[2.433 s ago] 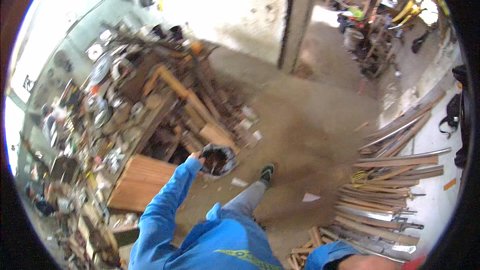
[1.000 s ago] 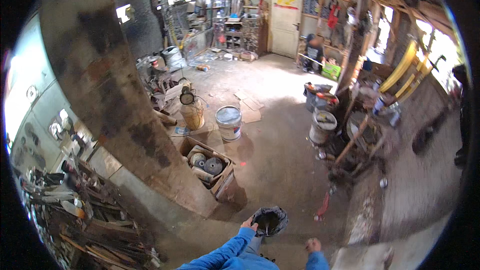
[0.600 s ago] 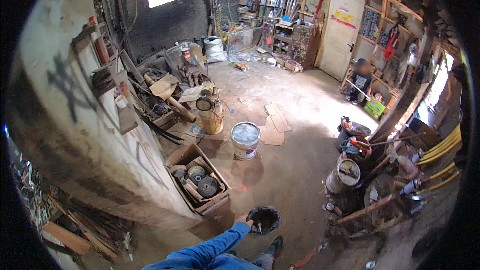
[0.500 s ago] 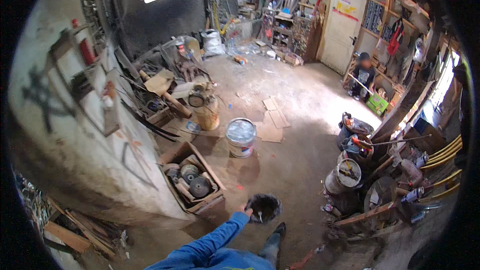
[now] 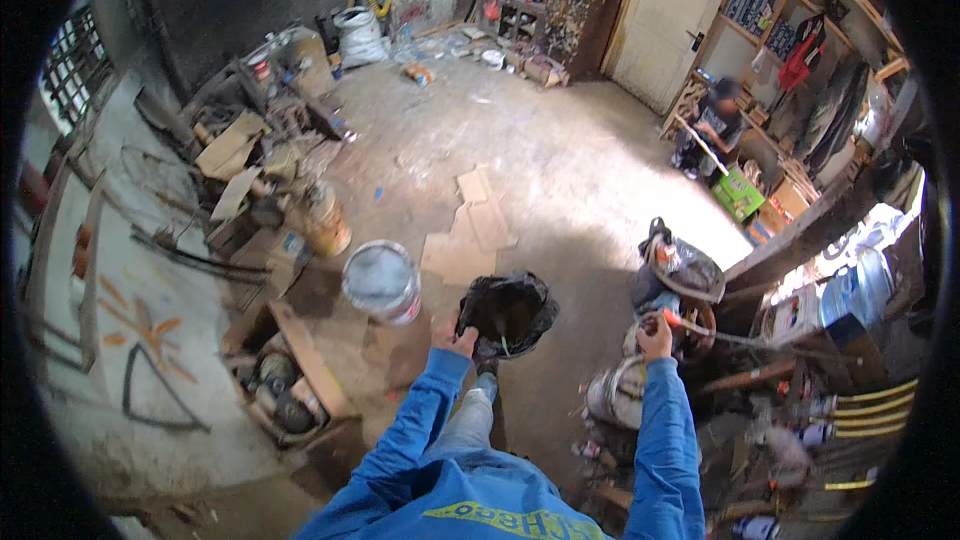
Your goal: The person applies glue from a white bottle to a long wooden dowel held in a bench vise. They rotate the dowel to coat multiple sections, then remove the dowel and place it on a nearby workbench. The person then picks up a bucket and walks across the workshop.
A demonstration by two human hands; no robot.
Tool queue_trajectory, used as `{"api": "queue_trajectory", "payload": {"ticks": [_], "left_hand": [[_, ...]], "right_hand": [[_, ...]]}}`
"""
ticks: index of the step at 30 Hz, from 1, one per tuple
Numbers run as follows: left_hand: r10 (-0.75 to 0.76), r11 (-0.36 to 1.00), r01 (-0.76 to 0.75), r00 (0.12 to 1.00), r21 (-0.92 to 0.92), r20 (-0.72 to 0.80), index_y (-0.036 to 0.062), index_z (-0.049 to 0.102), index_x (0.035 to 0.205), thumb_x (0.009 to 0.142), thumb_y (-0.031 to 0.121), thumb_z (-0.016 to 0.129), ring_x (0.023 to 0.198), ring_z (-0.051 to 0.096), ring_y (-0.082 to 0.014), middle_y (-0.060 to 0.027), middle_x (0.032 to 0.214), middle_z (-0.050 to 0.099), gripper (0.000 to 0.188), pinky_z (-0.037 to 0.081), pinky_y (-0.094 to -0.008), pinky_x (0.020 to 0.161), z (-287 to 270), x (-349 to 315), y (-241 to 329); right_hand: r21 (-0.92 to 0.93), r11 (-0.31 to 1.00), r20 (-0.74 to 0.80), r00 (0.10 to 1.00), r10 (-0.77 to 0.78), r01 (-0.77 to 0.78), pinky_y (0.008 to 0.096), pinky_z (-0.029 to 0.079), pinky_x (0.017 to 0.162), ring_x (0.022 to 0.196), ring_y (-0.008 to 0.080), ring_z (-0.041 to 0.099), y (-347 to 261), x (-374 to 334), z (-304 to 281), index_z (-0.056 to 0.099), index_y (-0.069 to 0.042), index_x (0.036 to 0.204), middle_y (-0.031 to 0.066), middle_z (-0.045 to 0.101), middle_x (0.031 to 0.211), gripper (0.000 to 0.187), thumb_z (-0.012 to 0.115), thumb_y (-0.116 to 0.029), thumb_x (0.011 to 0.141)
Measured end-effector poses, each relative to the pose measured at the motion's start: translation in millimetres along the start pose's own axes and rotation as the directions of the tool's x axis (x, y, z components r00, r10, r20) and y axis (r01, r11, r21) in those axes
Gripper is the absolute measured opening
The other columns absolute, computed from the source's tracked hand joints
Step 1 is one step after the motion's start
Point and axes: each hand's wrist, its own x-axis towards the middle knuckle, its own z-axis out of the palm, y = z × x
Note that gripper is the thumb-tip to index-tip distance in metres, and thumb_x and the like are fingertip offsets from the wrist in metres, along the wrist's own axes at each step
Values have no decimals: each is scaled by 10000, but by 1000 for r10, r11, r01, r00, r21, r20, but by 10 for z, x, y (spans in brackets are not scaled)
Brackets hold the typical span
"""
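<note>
My left hand (image 5: 458, 339) is closed on the rim of a black plastic-lined bucket (image 5: 542, 317). Inside the bucket lies something dark, with a thin pale stick (image 5: 505, 347) standing against the near side. Off to the right, my right hand (image 5: 655, 337) is raised with its fingers curled, over the cluttered row of containers. Right beside it is the orange end (image 5: 671, 317) of a long thin rod (image 5: 745, 341); what the fingers hold, if anything, is too small to make out.
A lidded white pail (image 5: 382, 282) stands ahead on the left, beside flattened cardboard (image 5: 470, 235). A wooden box (image 5: 325, 370) of machine parts sits at lower left. A whitish bucket (image 5: 617, 392) is below my right hand. Another person (image 5: 715, 125) crouches near the door.
I have moved forward across the floor, carrying the black-lined bucket in my left hand. My right hand has come into view beside the orange-ended rod.
</note>
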Motion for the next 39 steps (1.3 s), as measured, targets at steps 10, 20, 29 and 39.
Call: {"api": "queue_trajectory", "payload": {"ticks": [10,20,29,39], "left_hand": [[44,999,-42,996,22,-79,4,505,1327,781,75,586,979,645,-254,-187,1085,662,555,496,-323,866,1738,3552,355],[15,920,-7,1000,-391,18,-6,502,1328,810,-10,547,1022,610,-201,-120,1153,649,520,466,-301,919,3134,7111,514],[-131,922,-12,931,-386,-342,-37,554,1212,800,-41,529,937,596,-153,-83,1044,644,413,479,-275,833,3208,9482,451],[-116,991,89,944,-101,-309,46,595,1207,742,120,611,846,640,-165,-110,918,690,471,511,-309,798,2949,12725,-204]], "right_hand": [[487,827,161,960,230,-280,272,541,626,683,143,646,-1853,2773,1470,658,7,1040,80,672,776,198,607,-142,920],[379,925,52,998,-46,23,263,501,663,739,109,615,-1732,6839,2290,623,2,1068,63,645,828,167,552,-75,938],[-2,996,739,671,-62,93,397,505,580,604,277,652,-2176,9930,3828,508,-49,1249,160,651,707,603,657,-466,841],[134,989,767,625,-145,65,464,509,729,838,428,644,-1825,12412,6133,516,-62,1228,249,652,876,464,592,-321,851]]}}
